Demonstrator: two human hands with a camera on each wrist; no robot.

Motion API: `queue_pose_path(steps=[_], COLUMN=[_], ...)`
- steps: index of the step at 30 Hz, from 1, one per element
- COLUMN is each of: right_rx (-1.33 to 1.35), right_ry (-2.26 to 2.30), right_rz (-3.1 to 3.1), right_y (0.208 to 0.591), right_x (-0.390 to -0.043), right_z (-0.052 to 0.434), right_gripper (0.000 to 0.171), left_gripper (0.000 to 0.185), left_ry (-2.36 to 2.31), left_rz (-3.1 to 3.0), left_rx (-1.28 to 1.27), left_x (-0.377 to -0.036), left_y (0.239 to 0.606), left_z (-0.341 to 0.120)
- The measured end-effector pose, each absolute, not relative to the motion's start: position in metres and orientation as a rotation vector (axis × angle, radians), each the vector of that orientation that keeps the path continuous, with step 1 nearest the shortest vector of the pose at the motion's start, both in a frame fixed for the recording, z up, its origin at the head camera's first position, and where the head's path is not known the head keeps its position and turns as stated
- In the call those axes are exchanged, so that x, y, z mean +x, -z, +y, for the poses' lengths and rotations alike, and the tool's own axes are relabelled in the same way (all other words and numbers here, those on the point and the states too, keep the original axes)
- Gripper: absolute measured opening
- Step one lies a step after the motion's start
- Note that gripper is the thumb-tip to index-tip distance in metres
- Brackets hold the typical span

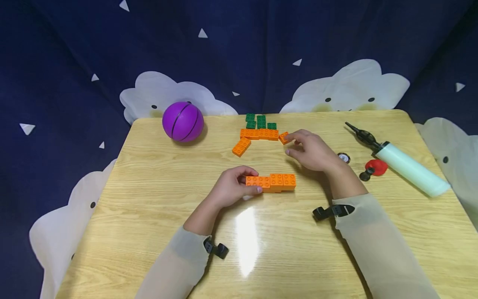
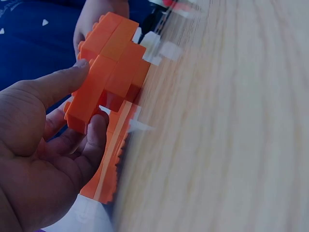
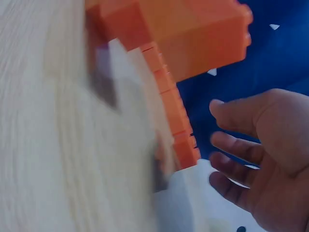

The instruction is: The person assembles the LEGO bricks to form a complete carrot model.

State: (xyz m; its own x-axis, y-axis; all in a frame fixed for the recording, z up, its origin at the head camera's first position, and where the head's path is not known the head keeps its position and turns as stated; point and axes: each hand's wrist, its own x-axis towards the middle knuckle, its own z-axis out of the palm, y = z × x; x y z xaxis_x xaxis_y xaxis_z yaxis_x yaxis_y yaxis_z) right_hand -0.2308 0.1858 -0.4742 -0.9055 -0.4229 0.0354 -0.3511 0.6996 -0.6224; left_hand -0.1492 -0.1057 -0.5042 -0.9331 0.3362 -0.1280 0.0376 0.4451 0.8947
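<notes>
Currently the left grip (image 1: 232,187) holds an orange stack (image 1: 276,181) by its left end, thumb along the near side and fingers curled round the far side. The stack is stepped, studs up, near the middle of the wooden surface (image 1: 149,207); whether its underside touches the wood I cannot tell. The right grip (image 1: 315,151) is loosely open, thumb and fingers well parted with nothing between them. Its fingertips are at a small orange brick (image 1: 283,138), and contact is hard to make out.

That brick lies tilted at the right end of an orange row (image 1: 259,134). Off the row's left end, an orange pair (image 1: 241,147) slants toward the person, and green bricks (image 1: 261,122) lie just behind the row. Further left is a purple ball (image 1: 183,121). To the right, beyond the right wrist, are a round disc (image 1: 344,158), a red item (image 1: 377,167) and a pale green pump (image 1: 410,166), with a dark blue curtain (image 1: 239,50) behind the surface
</notes>
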Motion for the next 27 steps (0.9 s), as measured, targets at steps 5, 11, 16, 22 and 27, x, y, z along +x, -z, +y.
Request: queue_pose_path(steps=[5, 11, 16, 22, 27], right_rx=[-0.668, -0.663, -0.66, -0.634, -0.619], right_ry=[0.919, 0.816, 0.74, 0.617, 0.576], right_rz=[2.867, 2.876, 2.896, 2.887, 2.859], right_y=[0.486, 0.493, 0.492, 0.487, 0.483], right_x=[-0.243, -0.253, -0.254, -0.251, -0.244], right_z=[0.184, 0.183, 0.181, 0.178, 0.179], right_gripper=[0.051, 0.052, 0.05, 0.038, 0.034], left_gripper=[0.041, 0.043, 0.044, 0.045, 0.044], left_ry=[-1.488, -1.477, -1.469, -1.47, -1.472], left_rz=[2.418, 2.401, 2.401, 2.384, 2.372], left_rx=[0.324, 0.342, 0.338, 0.334, 0.337], left_x=[-0.15, -0.152, -0.152, -0.151, -0.151], left_y=[0.505, 0.507, 0.504, 0.501, 0.502], left_z=[-0.109, -0.112, -0.115, -0.115, -0.114])
